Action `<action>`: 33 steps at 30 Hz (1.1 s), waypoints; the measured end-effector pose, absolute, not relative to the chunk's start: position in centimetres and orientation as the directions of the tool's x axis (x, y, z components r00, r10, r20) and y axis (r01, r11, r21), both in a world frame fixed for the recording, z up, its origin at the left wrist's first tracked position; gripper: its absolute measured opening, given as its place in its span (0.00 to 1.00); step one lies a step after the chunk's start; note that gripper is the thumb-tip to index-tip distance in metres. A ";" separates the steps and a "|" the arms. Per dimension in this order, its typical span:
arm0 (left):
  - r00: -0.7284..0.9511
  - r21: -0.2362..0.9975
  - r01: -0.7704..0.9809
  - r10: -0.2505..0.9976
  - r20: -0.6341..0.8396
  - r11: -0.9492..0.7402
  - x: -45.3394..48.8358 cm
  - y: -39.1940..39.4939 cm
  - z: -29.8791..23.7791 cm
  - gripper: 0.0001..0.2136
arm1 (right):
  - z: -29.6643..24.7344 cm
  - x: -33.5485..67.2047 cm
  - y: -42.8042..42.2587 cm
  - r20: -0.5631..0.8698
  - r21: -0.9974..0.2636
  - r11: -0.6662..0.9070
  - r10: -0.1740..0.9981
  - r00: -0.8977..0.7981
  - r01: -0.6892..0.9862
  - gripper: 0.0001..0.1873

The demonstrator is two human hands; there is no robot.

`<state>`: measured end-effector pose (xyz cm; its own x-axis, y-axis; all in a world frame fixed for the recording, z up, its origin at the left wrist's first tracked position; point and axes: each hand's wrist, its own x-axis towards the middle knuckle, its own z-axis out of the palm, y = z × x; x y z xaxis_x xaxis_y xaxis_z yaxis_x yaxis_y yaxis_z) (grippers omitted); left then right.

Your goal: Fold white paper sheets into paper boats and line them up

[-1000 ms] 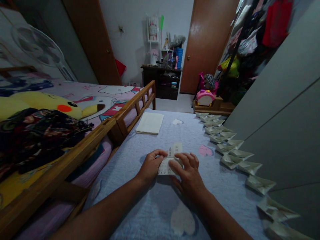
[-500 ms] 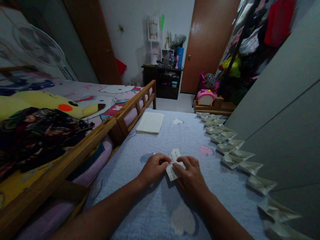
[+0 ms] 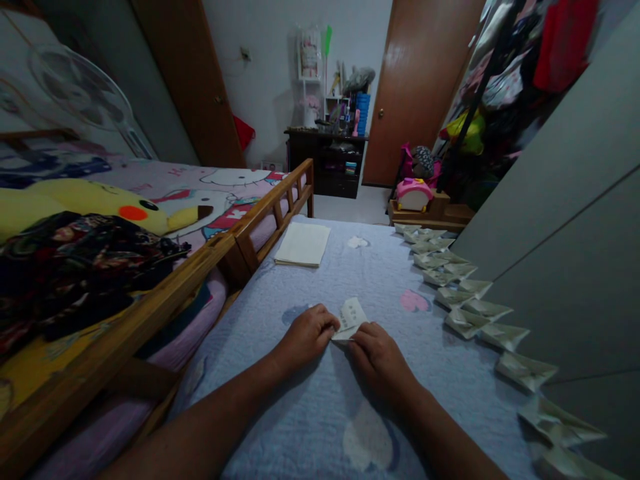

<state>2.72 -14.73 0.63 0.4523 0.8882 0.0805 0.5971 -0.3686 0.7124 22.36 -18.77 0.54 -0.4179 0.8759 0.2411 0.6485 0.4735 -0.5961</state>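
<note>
A small folded sheet of printed paper lies on the blue bedspread, its near edge doubled over. My left hand pinches its left side between thumb and fingers. On the right side, my right hand grips the paper's lower corner with its fingers curled. The fingertips partly cover the near fold. Farther off to the left sits a stack of pale paper sheets. Along the right edge of the bed runs a row of folded paper boats, several of them set close together.
A wooden bed rail borders the left side, with a yellow plush toy and dark patterned cloth beyond it. A pale cabinet panel rises at the right. Past the bed's far end stands a dark low cabinet.
The paper's near part has been folded up, so the piece now looks shorter. My right hand has moved slightly down and its fingers have closed on the lower right corner.
</note>
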 end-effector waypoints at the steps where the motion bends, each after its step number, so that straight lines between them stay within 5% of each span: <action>1: 0.462 0.705 0.602 0.884 0.078 -0.376 2.7 -14.7 0.7 0.09 | 0.5 22.3 -18.8 0.230 -0.606 0.453 0.887 -0.401 0.654 0.10; 9: 0.502 0.675 0.602 0.859 0.095 -0.427 2.6 -14.6 0.7 0.06 | 0.1 21.8 -18.8 0.099 -0.607 0.235 0.970 -0.221 0.759 0.07; 15: 0.541 0.666 0.587 0.835 0.101 -0.460 2.4 -14.6 0.8 0.07 | -0.1 21.3 -18.7 0.082 -0.634 0.112 0.994 -0.078 0.766 0.19; 33: 0.472 0.634 0.643 0.874 0.114 -0.430 3.1 -14.8 0.4 0.04 | -0.1 21.0 -18.5 0.076 -0.537 0.048 0.997 -0.008 0.842 0.14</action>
